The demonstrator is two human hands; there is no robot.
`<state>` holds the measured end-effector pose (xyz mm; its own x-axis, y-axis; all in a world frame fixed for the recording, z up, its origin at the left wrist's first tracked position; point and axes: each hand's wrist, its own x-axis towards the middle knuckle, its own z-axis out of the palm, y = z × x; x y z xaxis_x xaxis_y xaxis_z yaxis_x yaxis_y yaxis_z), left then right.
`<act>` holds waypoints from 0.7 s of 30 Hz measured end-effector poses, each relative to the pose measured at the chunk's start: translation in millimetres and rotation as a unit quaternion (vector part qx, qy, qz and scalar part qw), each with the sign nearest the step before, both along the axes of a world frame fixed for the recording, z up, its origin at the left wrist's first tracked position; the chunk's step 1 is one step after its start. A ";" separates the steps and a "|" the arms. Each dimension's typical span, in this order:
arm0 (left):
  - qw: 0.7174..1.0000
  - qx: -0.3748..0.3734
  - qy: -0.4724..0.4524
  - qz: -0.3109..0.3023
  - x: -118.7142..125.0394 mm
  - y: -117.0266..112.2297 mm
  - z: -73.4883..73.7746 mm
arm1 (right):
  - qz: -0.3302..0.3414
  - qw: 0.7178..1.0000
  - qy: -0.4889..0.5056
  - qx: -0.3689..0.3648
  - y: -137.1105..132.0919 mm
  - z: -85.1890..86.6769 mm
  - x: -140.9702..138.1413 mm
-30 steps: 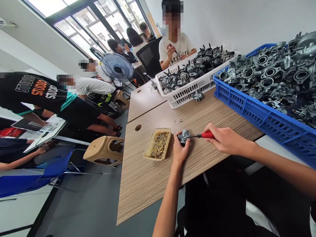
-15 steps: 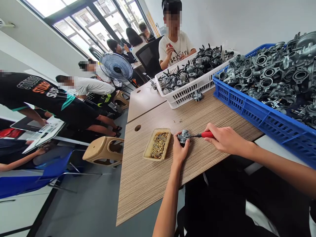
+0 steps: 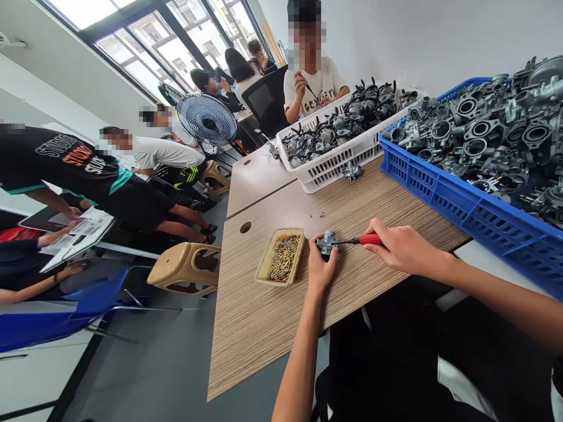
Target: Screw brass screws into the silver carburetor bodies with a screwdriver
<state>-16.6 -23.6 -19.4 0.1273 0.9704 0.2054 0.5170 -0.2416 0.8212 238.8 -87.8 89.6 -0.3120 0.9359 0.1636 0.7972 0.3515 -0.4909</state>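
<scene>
My left hand (image 3: 321,265) grips a small silver carburetor (image 3: 326,242) just above the wooden tabletop (image 3: 272,334), its fingers wrapped around the body. My right hand (image 3: 402,247) holds a red-handled screwdriver (image 3: 369,238) level, with its thin shaft reaching into the carburetor. The tip's contact point is too small to see. Just left of my left hand, a shallow tan tray (image 3: 281,232) holds many small brass parts, and the tray does not touch my hand.
A blue plastic crate (image 3: 440,193) of bare carburetor bodies fills the right. A white basket (image 3: 329,167) of assembled carburetors stands ahead, with a loose carburetor (image 3: 352,171) beside it. A seated co-worker (image 3: 310,82) works beyond. A fan (image 3: 206,120), a stool (image 3: 185,269), and people stand left.
My hands, the screwdriver and the carburetor stay nearly still. At the left, the person in the black shirt has straightened up a little, and the co-worker in white has raised their head.
</scene>
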 end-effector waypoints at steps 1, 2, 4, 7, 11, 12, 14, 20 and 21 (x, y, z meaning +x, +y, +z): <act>1.000 0.000 0.001 0.000 0.1 -0.1 0.0 | 0.002 1.000 0.002 -0.001 -0.1 0.3 0.3; 1.000 0.001 0.001 -0.001 0.2 -0.1 -0.1 | 0.007 1.000 0.006 -0.002 -0.3 0.9 0.6; 1.000 0.002 0.001 -0.001 0.2 -0.1 -0.6 | 0.023 1.000 0.014 -0.003 -1.3 2.6 0.8; 1.000 0.005 -0.001 -0.001 0.1 0.1 -1.0 | 0.035 0.999 0.019 -0.001 -2.4 3.6 0.3; 1.000 0.005 -0.004 0.001 0.3 0.0 -0.7 | 0.008 1.000 0.003 -0.001 -1.2 0.7 -0.4; 1.000 0.004 -0.005 0.002 0.4 -0.1 -0.6 | 0.003 1.000 0.001 -0.002 -0.8 0.0 -0.3; 1.000 0.003 -0.007 0.005 0.6 -0.2 -0.6 | 0.005 1.000 0.005 -0.004 -0.3 -0.9 -0.1; 1.000 0.006 -0.006 0.010 0.3 0.4 -1.3 | 0.019 1.000 0.015 -0.006 -1.0 -0.8 -0.5; 1.000 0.004 -0.006 0.010 0.1 0.4 -1.3 | 0.015 1.000 0.011 -0.005 -0.9 -1.1 -0.6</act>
